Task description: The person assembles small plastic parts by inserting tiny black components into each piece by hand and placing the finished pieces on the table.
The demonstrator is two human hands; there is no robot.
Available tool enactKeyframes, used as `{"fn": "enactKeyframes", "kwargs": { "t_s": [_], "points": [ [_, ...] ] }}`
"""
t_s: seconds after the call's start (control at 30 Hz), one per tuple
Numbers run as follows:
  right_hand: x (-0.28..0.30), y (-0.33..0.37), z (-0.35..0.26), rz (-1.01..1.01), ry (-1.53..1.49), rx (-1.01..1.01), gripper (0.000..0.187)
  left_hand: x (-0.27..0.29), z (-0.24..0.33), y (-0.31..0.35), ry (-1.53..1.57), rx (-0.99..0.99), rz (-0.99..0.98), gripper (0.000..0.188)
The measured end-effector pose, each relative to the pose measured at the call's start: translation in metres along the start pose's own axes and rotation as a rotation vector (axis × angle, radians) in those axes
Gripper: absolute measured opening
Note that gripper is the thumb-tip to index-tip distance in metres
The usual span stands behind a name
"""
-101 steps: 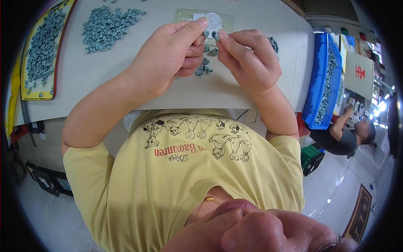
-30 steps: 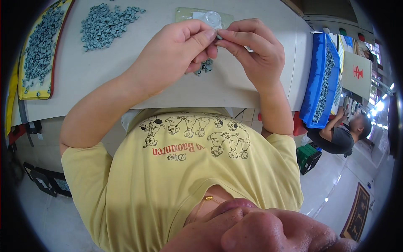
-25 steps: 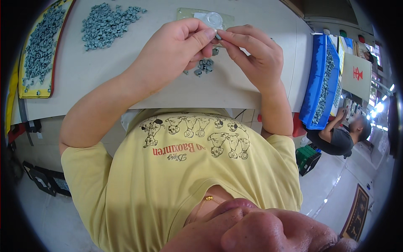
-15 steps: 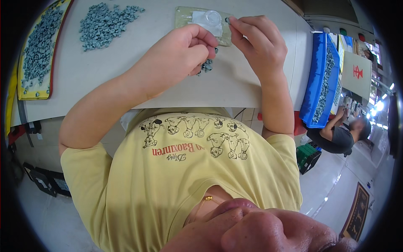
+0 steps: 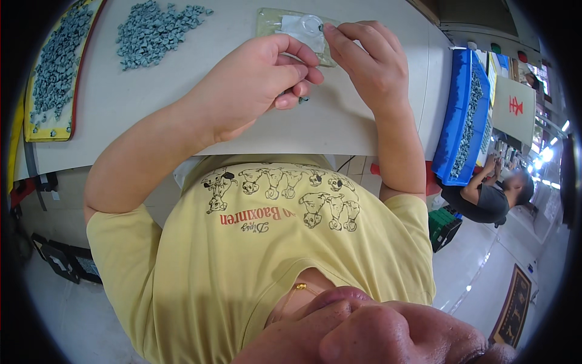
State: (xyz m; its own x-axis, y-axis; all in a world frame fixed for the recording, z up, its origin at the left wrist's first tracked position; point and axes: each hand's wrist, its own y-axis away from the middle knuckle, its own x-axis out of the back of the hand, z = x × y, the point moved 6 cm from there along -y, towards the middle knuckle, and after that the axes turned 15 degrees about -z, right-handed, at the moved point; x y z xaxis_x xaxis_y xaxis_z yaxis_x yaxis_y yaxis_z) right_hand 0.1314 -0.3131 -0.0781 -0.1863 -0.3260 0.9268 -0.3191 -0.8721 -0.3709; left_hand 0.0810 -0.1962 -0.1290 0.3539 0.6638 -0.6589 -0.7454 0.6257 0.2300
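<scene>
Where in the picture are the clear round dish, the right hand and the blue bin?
Clear round dish [image 5: 310,24]: head view, its middle.
Right hand [image 5: 374,68]: head view, the hand's back.
Blue bin [image 5: 453,112]: head view, its left wall.

On the table, a tray of small parts is lying at the far left, and a heap of parts is spreading to its right. Farther right, beyond the left hand, a bag is lying under paper and a dish, with the right hand holding one piece at the dish's right edge. Right of the table, a bin is holding more parts.
</scene>
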Motion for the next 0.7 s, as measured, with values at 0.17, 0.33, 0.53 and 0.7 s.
{"fn": "enactKeyframes", "kwargs": {
  "t_s": [0.17,0.33,0.53,0.7],
  "points": [
    [0.005,0.0,0.004,0.119,-0.15,-0.083,0.022,0.001,0.002,0.001,0.071,0.021,-0.057,0.016],
    [0.013,0.004,0.009,0.201,-0.267,-0.213,0.018,-0.008,0.002,0.003,-0.021,0.151,-0.111,0.02],
    [0.01,0.004,0.008,0.188,-0.307,-0.202,0.018,-0.004,-0.004,-0.007,-0.03,0.0,-0.053,0.021],
    [0.011,0.007,0.011,0.162,-0.356,-0.242,0.017,-0.01,-0.004,-0.006,0.06,0.058,-0.032,0.022]
  ]
}}
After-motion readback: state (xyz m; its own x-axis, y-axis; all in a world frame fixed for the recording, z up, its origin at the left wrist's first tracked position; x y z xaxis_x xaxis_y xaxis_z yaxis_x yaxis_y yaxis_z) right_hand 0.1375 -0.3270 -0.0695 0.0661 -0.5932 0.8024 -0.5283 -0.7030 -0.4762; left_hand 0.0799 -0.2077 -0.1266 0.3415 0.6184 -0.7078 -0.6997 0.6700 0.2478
